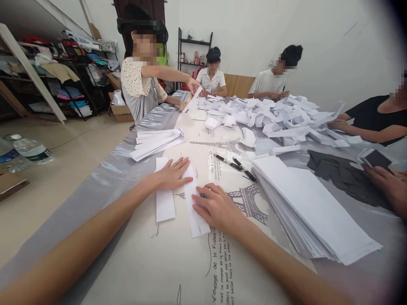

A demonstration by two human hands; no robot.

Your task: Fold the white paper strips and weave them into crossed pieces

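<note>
Two long white paper strips lie side by side on the table in front of me. My left hand (171,173) rests flat with fingers spread across the top of the left strip (164,203) and reaches onto the right one. My right hand (216,207) presses down on the right strip (197,222), fingers curled over its fold. Neither hand lifts anything.
A thick stack of white sheets (311,207) lies to the right, two black pens (235,163) beside it. A fan of folded strips (155,142) lies ahead left, a heap of folded paper (280,116) further back. Several other people sit around the table (104,178); water bottles (30,150) are on the floor.
</note>
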